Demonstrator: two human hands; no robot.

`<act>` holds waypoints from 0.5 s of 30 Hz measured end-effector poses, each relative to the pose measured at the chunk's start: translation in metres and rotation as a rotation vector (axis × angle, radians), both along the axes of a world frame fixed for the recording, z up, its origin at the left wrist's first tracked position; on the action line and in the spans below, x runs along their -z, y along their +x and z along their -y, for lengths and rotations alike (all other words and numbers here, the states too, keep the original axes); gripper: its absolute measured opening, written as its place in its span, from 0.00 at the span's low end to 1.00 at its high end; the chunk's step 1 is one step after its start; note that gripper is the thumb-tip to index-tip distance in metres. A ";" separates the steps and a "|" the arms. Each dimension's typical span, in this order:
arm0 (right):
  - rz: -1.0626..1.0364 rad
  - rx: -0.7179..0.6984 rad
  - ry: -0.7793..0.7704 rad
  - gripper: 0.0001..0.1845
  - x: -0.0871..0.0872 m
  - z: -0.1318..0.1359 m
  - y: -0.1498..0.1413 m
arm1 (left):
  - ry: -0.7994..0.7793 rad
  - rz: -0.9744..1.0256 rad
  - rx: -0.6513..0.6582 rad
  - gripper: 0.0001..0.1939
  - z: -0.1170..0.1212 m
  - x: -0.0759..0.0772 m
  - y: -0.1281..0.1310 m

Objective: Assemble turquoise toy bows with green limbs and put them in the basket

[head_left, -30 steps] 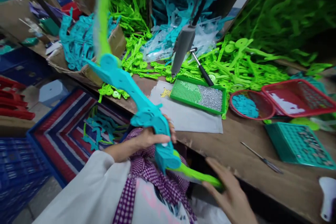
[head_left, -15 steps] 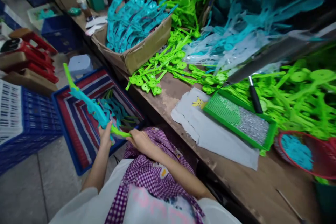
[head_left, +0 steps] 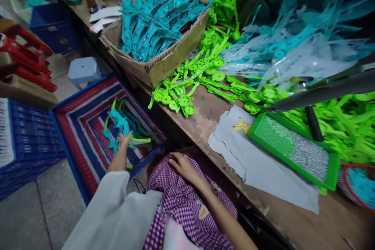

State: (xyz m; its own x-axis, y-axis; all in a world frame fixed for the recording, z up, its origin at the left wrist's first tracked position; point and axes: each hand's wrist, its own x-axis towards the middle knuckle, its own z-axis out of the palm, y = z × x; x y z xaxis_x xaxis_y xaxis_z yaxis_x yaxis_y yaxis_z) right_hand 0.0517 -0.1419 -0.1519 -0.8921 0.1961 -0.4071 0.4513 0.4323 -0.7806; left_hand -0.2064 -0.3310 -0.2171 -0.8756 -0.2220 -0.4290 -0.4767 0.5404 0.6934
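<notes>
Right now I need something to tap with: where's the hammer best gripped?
Probably by the hammer's black handle, from the front of the bench, over the green tray: the handle's end points that way, while the grey tool crosses its shaft.

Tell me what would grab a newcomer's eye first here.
Probably the blue plastic parts piled high in the cardboard box on the workbench, with bright green plastic pieces strewn beside it. Next, at lower left, comes the blue-rimmed crate with its red, white and blue striped lining, where the left hand touches a blue-and-green piece.
</notes>
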 end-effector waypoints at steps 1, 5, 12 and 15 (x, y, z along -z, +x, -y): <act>0.000 -0.004 -0.002 0.21 0.001 0.000 0.000 | -0.036 -0.008 -0.029 0.28 -0.004 -0.004 -0.009; -0.018 -0.003 -0.019 0.22 -0.021 -0.004 0.011 | -0.051 -0.192 -0.070 0.29 -0.016 -0.047 -0.047; -0.161 -0.011 -0.168 0.21 -0.095 -0.010 0.017 | 0.170 -1.087 0.370 0.17 -0.108 -0.232 -0.127; -0.196 -0.017 -0.128 0.21 -0.098 -0.017 0.005 | 0.004 -0.970 0.825 0.22 -0.196 -0.290 -0.165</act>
State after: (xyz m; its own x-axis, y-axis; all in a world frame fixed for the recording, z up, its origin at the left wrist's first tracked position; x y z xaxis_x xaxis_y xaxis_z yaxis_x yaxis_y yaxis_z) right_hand 0.0562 -0.1251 -0.0539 -0.9593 0.1385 -0.2460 0.2790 0.3306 -0.9016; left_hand -0.3716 -0.1353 0.0732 -0.7066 0.5356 0.4624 0.6996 0.4306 0.5702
